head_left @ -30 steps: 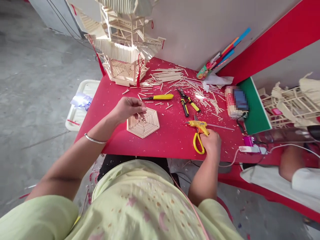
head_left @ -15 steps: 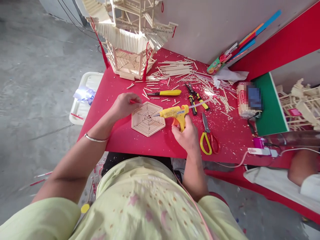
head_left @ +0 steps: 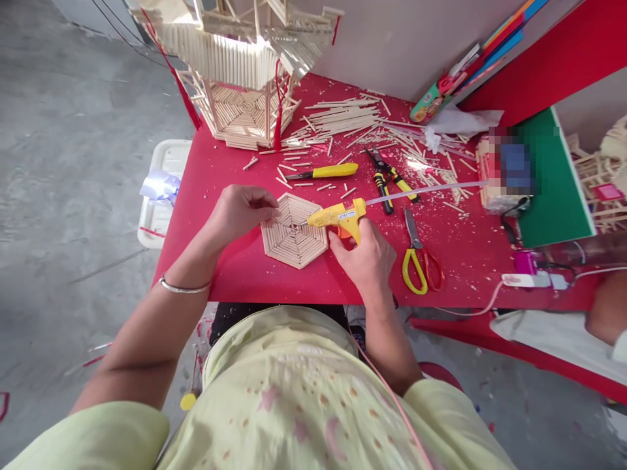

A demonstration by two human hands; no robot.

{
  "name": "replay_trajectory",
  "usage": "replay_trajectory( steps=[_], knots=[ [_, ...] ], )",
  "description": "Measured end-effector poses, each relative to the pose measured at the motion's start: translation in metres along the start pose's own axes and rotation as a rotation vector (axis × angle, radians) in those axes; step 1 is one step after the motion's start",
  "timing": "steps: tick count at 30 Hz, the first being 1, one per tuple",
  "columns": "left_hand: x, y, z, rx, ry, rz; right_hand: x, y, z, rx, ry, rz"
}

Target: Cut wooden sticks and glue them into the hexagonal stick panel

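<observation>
A hexagonal panel of thin wooden sticks (head_left: 295,249), laid in rings, lies flat on the red table. My right hand (head_left: 365,258) grips a yellow hot glue gun (head_left: 337,215) with an orange trigger. Its nozzle points left, over or at the panel's centre; contact cannot be told. A long translucent glue stick (head_left: 421,191) sticks out of the gun's back. At the panel's upper left edge is my left hand (head_left: 245,212), thumb and fingers pinched together. Whatever is between those fingertips is hidden.
Behind the panel stands a stick-built pavilion (head_left: 235,98) with red tassels. Loose sticks (head_left: 343,121), a yellow-handled knife (head_left: 333,171), pliers (head_left: 385,183) and scissors (head_left: 416,258) lie on the table. A power strip (head_left: 529,281) sits at right, near another person's arm (head_left: 607,307).
The view has shifted slightly. The glue gun's nozzle is a little nearer the panel's centre, and more glue stick shows behind it. My left fingertips have drawn together at the panel's edge.
</observation>
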State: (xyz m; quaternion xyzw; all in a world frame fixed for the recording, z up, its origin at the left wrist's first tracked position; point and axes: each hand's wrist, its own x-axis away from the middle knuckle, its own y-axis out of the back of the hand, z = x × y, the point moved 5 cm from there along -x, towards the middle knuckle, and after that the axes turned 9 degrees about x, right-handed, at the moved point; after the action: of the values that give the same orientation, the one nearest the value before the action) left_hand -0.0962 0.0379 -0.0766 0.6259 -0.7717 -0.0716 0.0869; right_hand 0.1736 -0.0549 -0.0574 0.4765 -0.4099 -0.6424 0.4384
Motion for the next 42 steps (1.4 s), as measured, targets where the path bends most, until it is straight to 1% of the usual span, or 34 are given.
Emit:
replay_trajectory(
  steps=[3,7,13,15,18,21,27,34,42],
  knots=[
    [-0.001,-0.005,0.003,0.022,0.021,-0.011,0.0,-0.001,0.002,0.004,0.031,-0.034],
    [-0.001,-0.006,0.001,0.017,-0.002,-0.044,-0.001,-0.002,0.003,0.014,0.05,-0.056],
    [0.0,-0.007,0.005,0.081,0.035,-0.02,-0.002,-0.002,0.008,0.041,0.074,-0.049],
    [0.0,-0.006,0.006,0.064,0.037,-0.033,-0.003,-0.003,0.01,0.047,0.088,-0.048],
    [0.0,-0.005,0.004,-0.003,-0.001,-0.055,-0.004,-0.006,0.012,0.051,0.084,0.003],
    [0.0,-0.007,0.003,-0.01,-0.014,-0.032,-0.005,-0.008,0.012,0.047,0.07,0.039],
    [0.001,-0.01,0.004,-0.01,-0.022,-0.008,-0.005,-0.006,0.017,0.173,0.146,-0.049],
    [0.001,-0.011,-0.001,-0.138,-0.098,0.003,-0.004,-0.008,0.02,0.253,0.173,-0.036],
    [0.002,-0.012,-0.003,-0.148,-0.113,-0.004,-0.004,-0.008,0.019,0.278,0.184,-0.061]
  ],
)
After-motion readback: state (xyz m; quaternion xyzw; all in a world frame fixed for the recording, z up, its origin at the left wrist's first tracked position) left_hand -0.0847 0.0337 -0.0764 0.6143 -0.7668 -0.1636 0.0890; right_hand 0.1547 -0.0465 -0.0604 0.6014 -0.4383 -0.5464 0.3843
